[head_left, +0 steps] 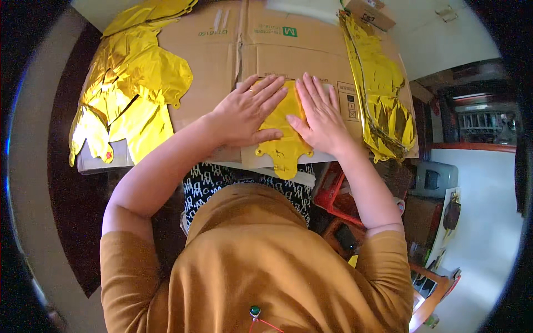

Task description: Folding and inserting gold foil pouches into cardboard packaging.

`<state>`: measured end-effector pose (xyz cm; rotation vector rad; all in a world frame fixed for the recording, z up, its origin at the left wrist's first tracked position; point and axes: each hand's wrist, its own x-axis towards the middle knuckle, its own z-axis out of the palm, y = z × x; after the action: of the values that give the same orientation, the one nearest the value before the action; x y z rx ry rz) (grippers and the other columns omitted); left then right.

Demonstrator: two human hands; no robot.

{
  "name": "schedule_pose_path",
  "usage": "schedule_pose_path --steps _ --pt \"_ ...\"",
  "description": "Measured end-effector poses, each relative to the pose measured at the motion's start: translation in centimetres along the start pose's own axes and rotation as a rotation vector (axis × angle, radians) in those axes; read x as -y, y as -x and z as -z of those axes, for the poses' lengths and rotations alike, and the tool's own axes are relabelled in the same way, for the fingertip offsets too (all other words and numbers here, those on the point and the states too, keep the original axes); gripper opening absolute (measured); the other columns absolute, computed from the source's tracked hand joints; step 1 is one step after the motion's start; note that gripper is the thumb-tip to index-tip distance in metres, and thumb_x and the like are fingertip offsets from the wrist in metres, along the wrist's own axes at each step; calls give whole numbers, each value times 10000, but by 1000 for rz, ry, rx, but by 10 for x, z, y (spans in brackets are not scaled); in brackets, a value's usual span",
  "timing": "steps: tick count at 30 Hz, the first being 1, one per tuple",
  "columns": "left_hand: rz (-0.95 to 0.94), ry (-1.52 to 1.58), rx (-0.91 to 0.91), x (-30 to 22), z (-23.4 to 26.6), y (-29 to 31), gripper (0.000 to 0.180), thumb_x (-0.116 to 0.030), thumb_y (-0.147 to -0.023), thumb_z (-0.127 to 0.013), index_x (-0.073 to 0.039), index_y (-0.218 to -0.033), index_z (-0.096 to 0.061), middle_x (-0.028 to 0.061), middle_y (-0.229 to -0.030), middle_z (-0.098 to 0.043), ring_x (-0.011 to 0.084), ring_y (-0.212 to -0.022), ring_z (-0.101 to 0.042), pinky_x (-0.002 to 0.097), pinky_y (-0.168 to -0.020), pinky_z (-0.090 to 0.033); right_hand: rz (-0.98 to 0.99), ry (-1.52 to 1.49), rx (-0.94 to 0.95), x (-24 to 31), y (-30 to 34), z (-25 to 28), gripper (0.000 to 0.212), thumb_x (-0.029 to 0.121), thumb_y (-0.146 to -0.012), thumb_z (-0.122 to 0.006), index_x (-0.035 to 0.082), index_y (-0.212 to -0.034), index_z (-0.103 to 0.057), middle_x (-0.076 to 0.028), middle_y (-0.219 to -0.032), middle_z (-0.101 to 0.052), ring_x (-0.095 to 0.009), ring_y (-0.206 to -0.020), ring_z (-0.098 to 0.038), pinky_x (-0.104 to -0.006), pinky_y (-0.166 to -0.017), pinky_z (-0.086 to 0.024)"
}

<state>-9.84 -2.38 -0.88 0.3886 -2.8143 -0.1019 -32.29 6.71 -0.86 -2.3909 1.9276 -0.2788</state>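
A flat gold foil balloon (pixel 284 145) lies on the flattened cardboard (pixel 208 66) in front of me, its narrow tab hanging over the near edge. My left hand (pixel 248 111) rests flat on its left side, fingers stretched up and to the right, with a ring on one finger. On the other side, my right hand (pixel 323 115) lies palm down along the balloon's right edge, fingers extended and thumb pointing inward. Neither hand grips anything. Part of the balloon is hidden beneath both hands.
A heap of crinkled gold foil balloons (pixel 136 83) covers the cardboard's left side. Another stack of gold foil (pixel 383 83) lies along the right side. A small cardboard box (pixel 371 12) stands at the back right. Below the right edge are a red crate (pixel 332 194) and a dark phone (pixel 345 237).
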Motion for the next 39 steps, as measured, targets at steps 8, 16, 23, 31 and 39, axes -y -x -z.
schedule_pose_path --steps 8,16,23,31,39 --pt "-1 -18 104 -4 4 6 906 -639 -913 -446 30 -1493 -259 228 -1565 -248 352 -1462 -224 478 -1197 -141 123 -8 105 -20 26 20 888 511 -894 -590 68 -1546 -181 -181 -1609 -153 -327 -1495 -128 -530 -1197 -45" --pt "-85 19 174 -3 13 9 918 -643 -919 -422 30 -1509 -214 225 -1579 -215 343 -1484 -165 480 -1204 -112 381 68 123 -24 88 42 834 347 -785 -717 61 -1473 -342 -152 -1540 -332 -310 -1426 -315 -513 -1187 -183" --pt "-75 103 171 8 12 5 861 -647 -943 -384 11 -1491 -292 204 -1557 -285 319 -1463 -239 469 -1201 -150 437 123 -331 -16 104 37 315 125 -840 -600 76 -1142 -674 -118 -1241 -642 -291 -1123 -600 -438 -979 -459" --pt "-119 61 97 9 4 12 837 -635 -950 -375 1 -1489 -301 209 -1545 -305 332 -1450 -262 476 -1202 -144 326 -427 -389 3 152 130 364 324 -911 -580 -8 -960 -720 -184 -1071 -699 -267 -809 -648 -379 -706 -491" --pt "-148 -53 105 2 9 11 866 -678 -921 -384 -44 -1503 -291 219 -1552 -279 358 -1451 -246 489 -1199 -139 -516 -1232 -740 -110 104 147 248 185 -973 -608 32 -1167 -625 -10 -1028 -641 -53 -763 -526 -219 -583 -378"
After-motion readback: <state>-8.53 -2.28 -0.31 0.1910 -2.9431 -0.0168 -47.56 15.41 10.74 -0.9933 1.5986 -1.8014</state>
